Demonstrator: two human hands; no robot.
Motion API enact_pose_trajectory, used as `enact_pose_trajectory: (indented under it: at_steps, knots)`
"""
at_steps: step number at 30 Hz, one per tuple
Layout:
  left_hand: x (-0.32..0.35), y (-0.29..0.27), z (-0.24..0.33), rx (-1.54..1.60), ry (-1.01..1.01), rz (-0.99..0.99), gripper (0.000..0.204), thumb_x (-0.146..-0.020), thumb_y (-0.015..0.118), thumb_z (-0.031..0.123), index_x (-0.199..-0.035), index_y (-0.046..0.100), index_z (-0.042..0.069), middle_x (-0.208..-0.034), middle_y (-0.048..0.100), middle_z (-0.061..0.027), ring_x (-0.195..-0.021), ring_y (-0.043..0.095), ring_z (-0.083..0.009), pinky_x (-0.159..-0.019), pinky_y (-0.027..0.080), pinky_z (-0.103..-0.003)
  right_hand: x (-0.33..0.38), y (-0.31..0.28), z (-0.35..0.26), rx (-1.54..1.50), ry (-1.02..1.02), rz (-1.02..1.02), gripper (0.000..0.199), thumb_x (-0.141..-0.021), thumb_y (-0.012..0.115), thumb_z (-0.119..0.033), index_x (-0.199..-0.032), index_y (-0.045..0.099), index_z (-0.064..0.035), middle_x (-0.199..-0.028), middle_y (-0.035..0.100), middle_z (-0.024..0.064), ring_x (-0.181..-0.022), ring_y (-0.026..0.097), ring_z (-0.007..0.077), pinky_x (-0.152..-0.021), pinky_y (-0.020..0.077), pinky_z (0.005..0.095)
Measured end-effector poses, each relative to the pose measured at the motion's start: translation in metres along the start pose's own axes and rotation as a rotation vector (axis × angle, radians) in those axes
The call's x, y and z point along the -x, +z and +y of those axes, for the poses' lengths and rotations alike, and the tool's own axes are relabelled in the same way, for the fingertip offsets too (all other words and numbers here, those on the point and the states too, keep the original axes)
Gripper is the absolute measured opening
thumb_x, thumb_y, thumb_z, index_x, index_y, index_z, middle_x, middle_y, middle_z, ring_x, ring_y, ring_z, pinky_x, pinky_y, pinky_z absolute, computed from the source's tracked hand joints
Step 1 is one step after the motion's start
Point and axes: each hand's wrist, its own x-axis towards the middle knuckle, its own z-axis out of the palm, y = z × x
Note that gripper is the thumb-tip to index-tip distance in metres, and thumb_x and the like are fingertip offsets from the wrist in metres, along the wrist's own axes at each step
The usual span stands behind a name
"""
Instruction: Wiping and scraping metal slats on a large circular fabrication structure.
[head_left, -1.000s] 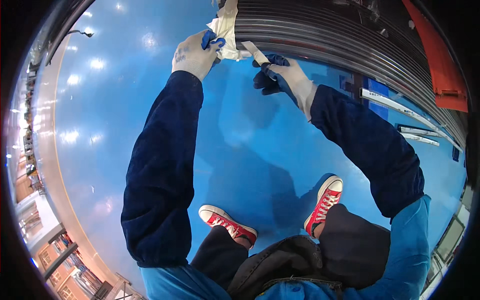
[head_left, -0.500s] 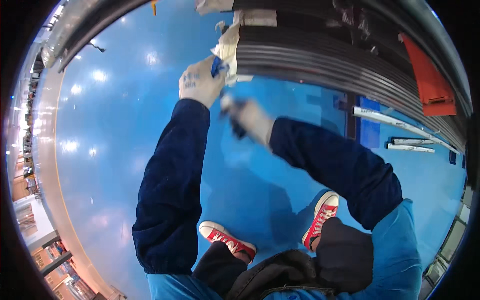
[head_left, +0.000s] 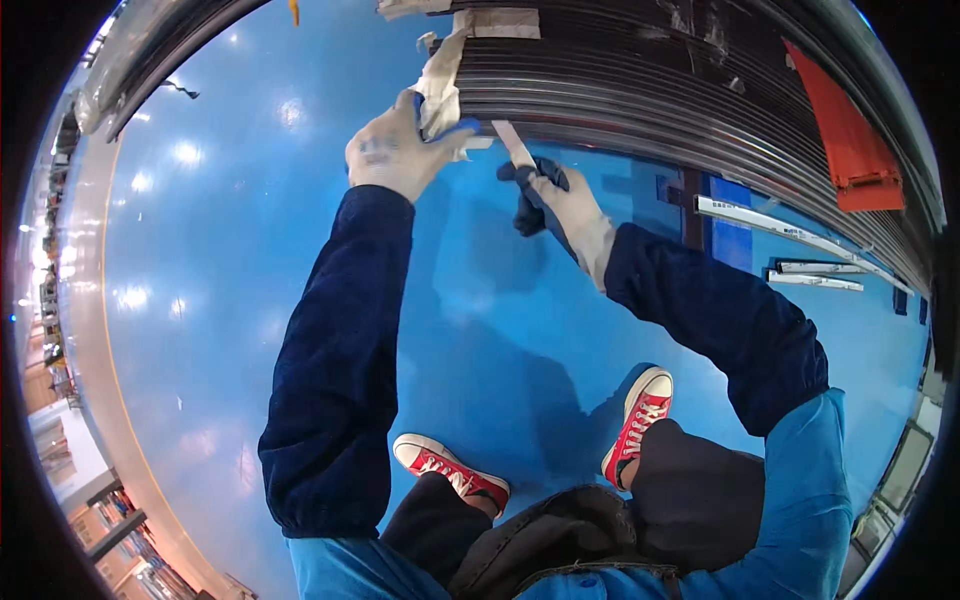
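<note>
The wrap point(head_left: 440, 85), a pale crumpled sheet, is hanging at the near end of the bundle point(head_left: 640, 85) of long dark ribbed bars, at the top of the view; the left hand point(head_left: 395, 150), gloved white with blue tips, is closing on its lower edge and pinching it against the bar ends; the right hand point(head_left: 555, 200), in a darker glove, is gripping a thin pale strip point(head_left: 513, 143) that is slanting up to the bundle just beside the wrap, though what the strip is made of is too small to tell; the two hands are working near each other but not touching; the likeliest slip, as I judge it, is the wrap tearing or pulling loose where it is bunched, if the left hand is tugging while the strip is catching on a rib; the bar ends could also be snagging a glove; both arms are reaching far out over the blue floor point(head_left: 250, 300), so balance could be going, with the red shoes point(head_left: 640, 425) set well back and apart; further off, an orange sheet point(head_left: 850, 140) is lying on the bundle to the right, and loose pale rails point(head_left: 790, 225) are lying on the floor beyond the right arm, well apart from the hands; nothing is standing between the hands and the wrap.
</note>
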Motion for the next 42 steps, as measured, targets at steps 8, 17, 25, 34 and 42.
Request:
enact_pose_trajectory:
  at_steps: [8, 17, 25, 34, 42]
  knots:
    - [-0.015, 0.001, -0.004, 0.021, 0.023, -0.087, 0.036, -0.076, 0.060, 0.035, -0.104, 0.061, 0.012, -0.086, 0.068, -0.0066, -0.077, 0.064, -0.0250, -0.068, 0.048, -0.034, -0.004, 0.025, -0.025, 0.030, 0.043, 0.014, 0.025, -0.091, 0.041, -0.013, -0.107, 0.058, -0.0030, -0.070, 0.061, 0.0090, -0.060, 0.061, 0.0178, -0.053, 0.0483, 0.0273]
    - [-0.016, 0.005, -0.023, 0.419, -0.131, -0.107, 0.031, -0.076, 0.059, 0.033, -0.099, 0.065, 0.013, -0.086, 0.068, -0.0067, -0.077, 0.063, -0.0255, -0.068, 0.048, -0.034, -0.027, 0.035, -0.016, 0.146, 0.172, -0.027, 0.024, -0.091, 0.041, -0.013, -0.104, 0.058, -0.0048, -0.069, 0.061, 0.0093, -0.059, 0.061, 0.0183, -0.052, 0.0475, 0.0258]
    - [-0.016, -0.008, -0.013, 0.218, -0.001, 0.144, 0.035, -0.075, 0.059, 0.036, -0.099, 0.065, 0.010, -0.083, 0.067, -0.0079, -0.073, 0.062, -0.0232, -0.063, 0.047, -0.032, -0.048, 0.074, 0.019, 0.062, 0.121, -0.025, 0.018, -0.086, 0.048, -0.014, -0.094, 0.058, -0.0016, -0.064, 0.057, 0.0083, -0.051, 0.055, 0.0177, -0.048, 0.0457, 0.0278]
    - [-0.035, -0.042, -0.137, 0.097, -0.200, 0.357, 0.036, -0.079, 0.060, 0.038, -0.100, 0.064, 0.009, -0.071, 0.063, -0.0039, -0.065, 0.059, -0.0152, -0.060, 0.045, -0.027, 0.022, 0.079, 0.051, 0.387, 0.210, -0.348, 0.017, -0.088, 0.048, -0.015, -0.095, 0.056, -0.0023, -0.070, 0.057, 0.0052, -0.061, 0.056, 0.0138, -0.058, 0.0457, 0.0287]
    - [0.004, 0.022, -0.068, 0.166, 0.110, 0.029, 0.076, -0.072, 0.065, 0.049, -0.134, 0.039, 0.013, -0.125, 0.051, -0.0138, -0.106, 0.055, -0.0298, -0.086, 0.045, -0.037, 0.060, 0.009, 0.056, 0.314, 0.368, -0.235, 0.013, -0.089, 0.049, -0.011, -0.097, 0.055, -0.0034, -0.069, 0.056, 0.0044, -0.061, 0.054, 0.0132, -0.060, 0.0439, 0.0249]
